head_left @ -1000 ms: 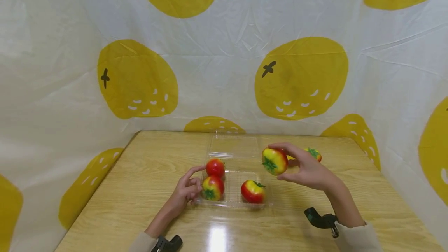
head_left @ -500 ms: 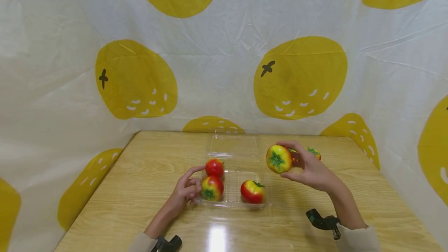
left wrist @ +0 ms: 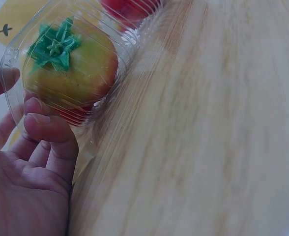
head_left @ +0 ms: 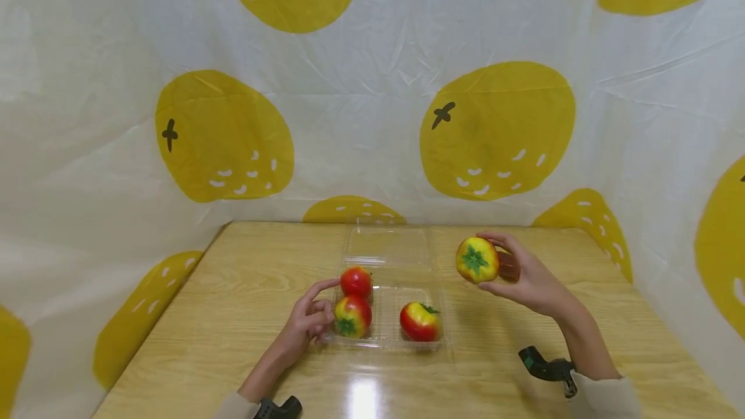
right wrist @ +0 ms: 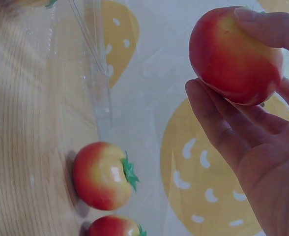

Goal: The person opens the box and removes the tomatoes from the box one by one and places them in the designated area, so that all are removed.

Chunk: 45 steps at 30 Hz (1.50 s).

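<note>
My right hand [head_left: 529, 277] holds a red-and-yellow tomato [head_left: 477, 260] between thumb and fingers, raised above the table, right of a clear plastic container [head_left: 387, 335]. Its green star-shaped leaf top faces the head camera. In the right wrist view the smooth red side of this tomato [right wrist: 233, 56] shows. My left hand [head_left: 302, 323] grips the container's left edge, its index finger stretched toward the back. Two tomatoes sit in the left part, a red one [head_left: 356, 282] behind a red-yellow one [head_left: 352, 317]. Another tomato [head_left: 420, 322] lies at the right.
The container's hinged lid [head_left: 388, 244] lies folded back toward the rear. In the right wrist view two more tomatoes, one whole [right wrist: 101, 176] and one cut off by the frame [right wrist: 112, 227], stand on the wooden table [head_left: 256, 251]. A fruit-print cloth [head_left: 361, 128] hangs behind.
My right hand has moved right with the tomato, which has turned so its leaf top faces the head camera. The tomatoes behind that hand are now hidden. My left hand stays put.
</note>
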Each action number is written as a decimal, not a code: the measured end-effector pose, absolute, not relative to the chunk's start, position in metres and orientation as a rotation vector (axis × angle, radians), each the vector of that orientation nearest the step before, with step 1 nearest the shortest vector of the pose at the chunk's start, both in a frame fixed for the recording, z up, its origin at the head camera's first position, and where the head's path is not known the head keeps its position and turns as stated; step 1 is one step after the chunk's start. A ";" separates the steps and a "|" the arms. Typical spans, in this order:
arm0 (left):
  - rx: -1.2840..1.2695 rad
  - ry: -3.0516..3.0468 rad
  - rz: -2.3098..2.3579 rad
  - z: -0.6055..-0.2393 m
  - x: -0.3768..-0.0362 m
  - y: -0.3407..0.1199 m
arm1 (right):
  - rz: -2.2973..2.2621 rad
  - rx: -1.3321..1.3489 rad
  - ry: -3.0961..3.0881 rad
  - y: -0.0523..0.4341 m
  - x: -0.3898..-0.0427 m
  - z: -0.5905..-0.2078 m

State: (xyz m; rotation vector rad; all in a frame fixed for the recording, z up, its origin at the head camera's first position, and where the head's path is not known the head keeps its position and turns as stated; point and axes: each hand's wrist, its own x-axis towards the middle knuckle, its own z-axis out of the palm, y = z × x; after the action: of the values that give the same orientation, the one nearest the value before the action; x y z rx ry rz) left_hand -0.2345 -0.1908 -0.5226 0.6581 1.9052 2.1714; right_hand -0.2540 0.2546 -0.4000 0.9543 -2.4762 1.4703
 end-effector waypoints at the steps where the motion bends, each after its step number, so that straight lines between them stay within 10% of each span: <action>1: 0.653 1.901 2.171 -0.523 -0.234 -0.191 | 1.472 0.943 -2.476 0.256 -0.254 -0.400; 45: 0.608 1.902 2.162 -0.519 -0.233 -0.191 | 1.345 0.678 -2.414 0.306 -0.256 -0.400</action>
State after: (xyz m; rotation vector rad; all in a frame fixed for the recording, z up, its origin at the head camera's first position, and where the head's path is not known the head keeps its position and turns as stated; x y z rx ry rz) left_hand -0.2329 -0.1905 -0.5189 0.6076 1.9024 2.1615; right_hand -0.2564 0.3065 -0.3999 0.6782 -2.4144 1.3453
